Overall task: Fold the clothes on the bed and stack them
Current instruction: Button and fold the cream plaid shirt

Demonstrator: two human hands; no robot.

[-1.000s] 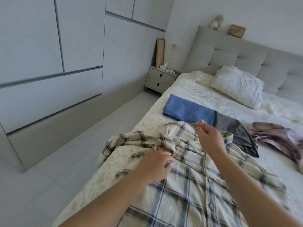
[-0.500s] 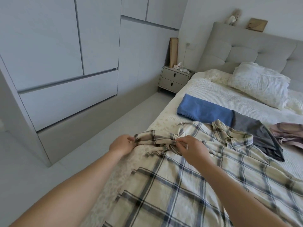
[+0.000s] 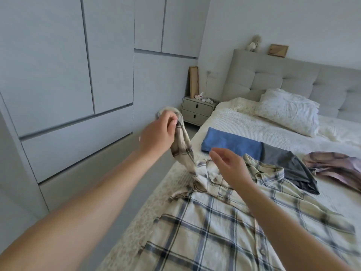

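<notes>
Off the bed's (image 3: 230,122) left edge, I see the left hand (image 3: 156,137) raised, its grip closed on the cuff end of the plaid shirt's (image 3: 224,227) sleeve (image 3: 182,147). The sleeve runs taut from that grip down and right to the shirt's shoulder, so the cuff is up in the air beside the bed while the rest of the shirt lies flat on the bed, buttons up, collar toward the headboard (image 3: 293,79).

The right hand (image 3: 232,167) hovers over the collar area, fingers relaxed and spread, gripping nothing, apart from the sleeve.

Beyond the collar I see a folded blue garment (image 3: 230,143) w/ a dark grey garment (image 3: 289,169) touching its right end; the grey one's near edge lies on the shirt's shoulder. Farther right is 1 crumpled mauve garment (image 3: 336,165). A pillow (image 3: 289,110) lies near the headboard; a nightstand (image 3: 197,110) stands at the bed's far left corner.
</notes>
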